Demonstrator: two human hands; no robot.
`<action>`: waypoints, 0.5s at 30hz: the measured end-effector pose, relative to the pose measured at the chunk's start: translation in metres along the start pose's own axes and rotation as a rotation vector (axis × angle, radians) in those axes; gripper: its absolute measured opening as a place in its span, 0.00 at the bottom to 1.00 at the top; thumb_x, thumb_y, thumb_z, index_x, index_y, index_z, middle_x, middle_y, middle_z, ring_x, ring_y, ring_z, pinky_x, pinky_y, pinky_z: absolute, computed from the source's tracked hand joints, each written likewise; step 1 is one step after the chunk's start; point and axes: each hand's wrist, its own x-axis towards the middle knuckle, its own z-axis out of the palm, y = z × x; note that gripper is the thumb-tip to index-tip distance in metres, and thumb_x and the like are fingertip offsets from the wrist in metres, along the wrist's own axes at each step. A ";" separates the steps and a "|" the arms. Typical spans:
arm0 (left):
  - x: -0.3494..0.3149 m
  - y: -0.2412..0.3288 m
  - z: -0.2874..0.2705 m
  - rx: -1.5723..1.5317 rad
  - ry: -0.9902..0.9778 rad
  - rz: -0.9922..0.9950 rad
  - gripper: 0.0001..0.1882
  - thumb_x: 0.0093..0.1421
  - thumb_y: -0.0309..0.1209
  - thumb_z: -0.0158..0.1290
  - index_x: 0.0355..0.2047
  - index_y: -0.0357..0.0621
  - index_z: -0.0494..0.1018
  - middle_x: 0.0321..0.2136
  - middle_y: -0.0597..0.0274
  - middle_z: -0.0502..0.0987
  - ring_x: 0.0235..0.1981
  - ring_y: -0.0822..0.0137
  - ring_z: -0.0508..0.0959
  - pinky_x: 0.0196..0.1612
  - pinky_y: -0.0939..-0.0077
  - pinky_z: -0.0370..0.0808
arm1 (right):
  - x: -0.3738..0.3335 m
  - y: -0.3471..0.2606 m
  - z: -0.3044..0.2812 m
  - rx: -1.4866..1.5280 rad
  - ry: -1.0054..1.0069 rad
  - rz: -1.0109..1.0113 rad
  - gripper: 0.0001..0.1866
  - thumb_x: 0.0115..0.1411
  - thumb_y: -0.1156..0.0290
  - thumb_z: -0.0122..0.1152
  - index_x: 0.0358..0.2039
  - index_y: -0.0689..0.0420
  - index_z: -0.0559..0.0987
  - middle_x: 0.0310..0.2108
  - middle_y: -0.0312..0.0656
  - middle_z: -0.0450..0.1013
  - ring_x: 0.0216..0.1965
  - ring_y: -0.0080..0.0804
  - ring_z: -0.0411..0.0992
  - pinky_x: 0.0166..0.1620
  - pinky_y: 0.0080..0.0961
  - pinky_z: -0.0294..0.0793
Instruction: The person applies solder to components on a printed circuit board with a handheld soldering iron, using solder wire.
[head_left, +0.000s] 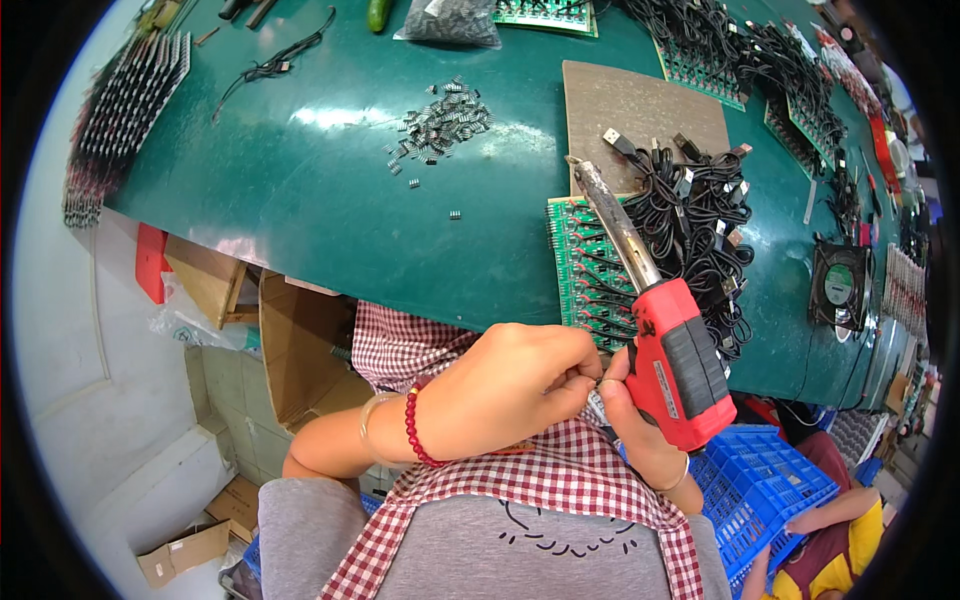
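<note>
My right hand (645, 435) grips a red and grey soldering gun (680, 365), its long metal barrel and tip angled up and away to the left. The fingers of my left hand (515, 385) are pinched together close to my right thumb. Whatever small piece lies between the two hands is mostly hidden. Under and beyond the barrel is a green circuit board panel (573, 265) with several black leads attached. Coiled black USB cables (690, 215) heap on its right side, partly over a brown board (645, 95).
Small black chips (445, 125) are scattered on the green table (330, 190). Behind them lies a bag of dark parts (450, 25). More cabled boards (700, 75) and a small fan (840, 285) stand right. Blue crates (765, 475) and another person (835, 540) are at lower right.
</note>
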 end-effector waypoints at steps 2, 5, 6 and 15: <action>0.003 0.001 -0.003 0.120 -0.031 0.042 0.04 0.48 0.20 0.54 0.25 0.37 0.71 0.21 0.57 0.74 0.22 0.64 0.77 0.24 0.74 0.73 | -0.003 0.007 0.003 -0.066 0.036 -0.014 0.13 0.46 0.83 0.60 0.34 0.60 0.73 0.33 0.41 0.67 0.31 0.30 0.68 0.34 0.25 0.67; 0.008 -0.003 -0.001 0.232 -0.055 0.146 0.04 0.47 0.21 0.54 0.25 0.37 0.71 0.20 0.56 0.73 0.21 0.63 0.76 0.23 0.73 0.72 | -0.003 0.006 0.001 -0.112 0.048 0.035 0.11 0.45 0.83 0.60 0.31 0.59 0.74 0.32 0.40 0.67 0.31 0.31 0.68 0.35 0.26 0.67; 0.009 -0.003 -0.001 0.217 -0.062 0.128 0.04 0.47 0.20 0.54 0.25 0.37 0.71 0.20 0.56 0.73 0.20 0.64 0.76 0.22 0.74 0.72 | -0.003 0.005 0.000 -0.091 0.026 0.097 0.10 0.44 0.83 0.60 0.30 0.59 0.74 0.31 0.40 0.68 0.31 0.31 0.67 0.35 0.27 0.67; 0.017 -0.024 -0.007 -0.121 -0.082 -0.086 0.02 0.50 0.22 0.53 0.26 0.38 0.71 0.17 0.68 0.72 0.18 0.79 0.72 0.21 0.86 0.68 | 0.000 -0.001 -0.005 0.064 0.013 0.048 0.20 0.54 0.82 0.54 0.49 0.63 0.65 0.31 0.37 0.68 0.31 0.20 0.66 0.35 0.18 0.67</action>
